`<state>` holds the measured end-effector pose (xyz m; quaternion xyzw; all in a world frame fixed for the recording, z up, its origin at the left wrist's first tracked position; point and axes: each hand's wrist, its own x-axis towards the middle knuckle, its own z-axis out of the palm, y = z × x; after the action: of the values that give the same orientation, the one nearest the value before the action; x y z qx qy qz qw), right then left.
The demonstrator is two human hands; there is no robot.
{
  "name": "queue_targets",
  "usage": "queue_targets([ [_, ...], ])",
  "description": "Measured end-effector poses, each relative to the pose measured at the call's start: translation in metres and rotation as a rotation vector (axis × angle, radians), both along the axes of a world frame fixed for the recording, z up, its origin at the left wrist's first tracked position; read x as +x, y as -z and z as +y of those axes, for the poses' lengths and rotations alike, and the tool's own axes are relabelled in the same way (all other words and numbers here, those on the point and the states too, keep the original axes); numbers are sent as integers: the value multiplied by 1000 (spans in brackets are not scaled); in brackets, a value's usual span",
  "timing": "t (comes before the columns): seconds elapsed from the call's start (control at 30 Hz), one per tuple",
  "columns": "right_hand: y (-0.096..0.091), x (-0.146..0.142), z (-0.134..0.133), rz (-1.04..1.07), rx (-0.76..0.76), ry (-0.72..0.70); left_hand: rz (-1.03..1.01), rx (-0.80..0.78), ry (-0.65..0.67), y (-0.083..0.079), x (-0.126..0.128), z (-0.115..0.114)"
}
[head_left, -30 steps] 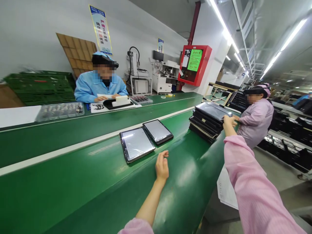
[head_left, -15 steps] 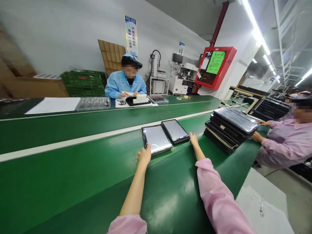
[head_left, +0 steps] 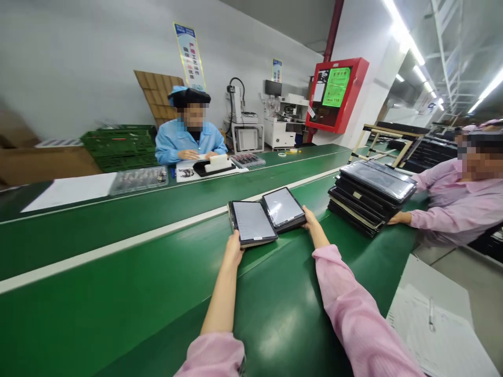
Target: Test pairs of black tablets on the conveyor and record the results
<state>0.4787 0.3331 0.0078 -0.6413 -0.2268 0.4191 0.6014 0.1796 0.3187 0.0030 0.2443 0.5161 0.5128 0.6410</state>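
Two black-cased tablets (head_left: 251, 222) sit on the green desk (head_left: 129, 309), the left hand (head_left: 233, 249) and right hand (head_left: 313, 221) half-open at their near edges, any grip unclear.

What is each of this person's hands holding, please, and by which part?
The left hand holds a tablet by its near edge, and the right hand holds the other tablet by its near edge.

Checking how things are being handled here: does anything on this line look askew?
The stack of tablets beyond the right hand looks uneven: its layers sit offset, with edges fanned rather than squared, and the top tablet overhangs those below. Any damage is impossible to tell from this view.
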Motion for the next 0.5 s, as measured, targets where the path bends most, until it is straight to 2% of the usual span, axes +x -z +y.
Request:
queue_targets([
  [0.13,-6,-17,-16,131,139,39,-27,41,-64,2,-5,-13],
  [0.27,-7,-29,-39,182,234,119,-8,82,-174,11,-25,-41],
  [0.4,1,-42,-72,172,271,202,25,129,-253,23,-69,-86],
  [0.5,10,-58,-110,163,268,193,43,142,-309,29,-118,-136],
])
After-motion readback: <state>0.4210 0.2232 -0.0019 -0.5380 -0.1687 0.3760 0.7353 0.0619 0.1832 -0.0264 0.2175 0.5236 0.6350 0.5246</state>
